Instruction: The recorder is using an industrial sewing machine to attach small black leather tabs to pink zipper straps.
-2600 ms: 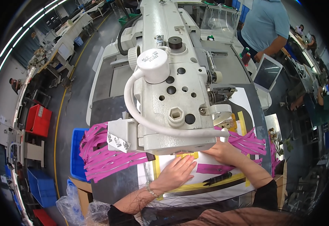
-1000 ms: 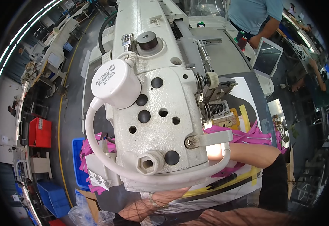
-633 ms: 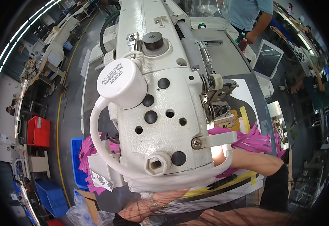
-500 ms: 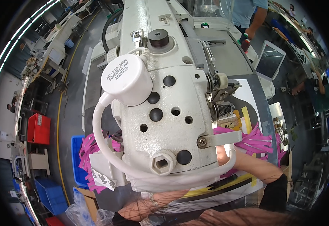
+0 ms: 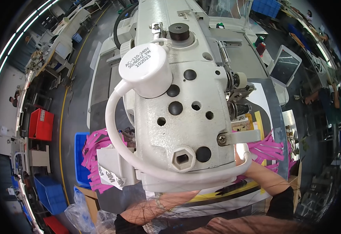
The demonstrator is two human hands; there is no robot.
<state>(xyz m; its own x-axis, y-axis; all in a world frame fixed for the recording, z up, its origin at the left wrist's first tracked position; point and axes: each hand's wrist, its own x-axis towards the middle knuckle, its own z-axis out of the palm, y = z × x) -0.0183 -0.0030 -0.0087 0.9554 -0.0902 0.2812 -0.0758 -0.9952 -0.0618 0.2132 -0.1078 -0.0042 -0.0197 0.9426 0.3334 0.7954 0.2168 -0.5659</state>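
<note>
The white head of an industrial sewing machine (image 5: pixel 178 128) fills the middle and hides most of both hands. From the lower left, my left hand (image 5: pixel 180 197) reaches under its front end, with a bracelet at the wrist; the fingers are out of sight. My right hand (image 5: pixel 251 168) comes in from the right beside the white lamp cable (image 5: pixel 201 175), its fingers also hidden behind the machine head. Pink fabric strips (image 5: pixel 266 150) lie next to my right hand. More pink strips (image 5: pixel 96 150) hang at the left. A black pen-like thing (image 5: pixel 233 188) lies on a yellow-and-black striped band (image 5: pixel 213 195) between my forearms.
A white cylindrical lamp plug (image 5: pixel 145 72) and a dark thread spool (image 5: pixel 179 32) sit on the machine. A blue bin (image 5: pixel 80 160) stands left of the table, near clear plastic wrapping (image 5: pixel 78 210). At the right stands a screen panel (image 5: pixel 285 65), with thread cones (image 5: pixel 260 48) behind.
The view has shifted, so the machine appears further right and slightly higher. The person in a blue shirt at the far right of the machine is out of view. My hands stay under the machine head.
</note>
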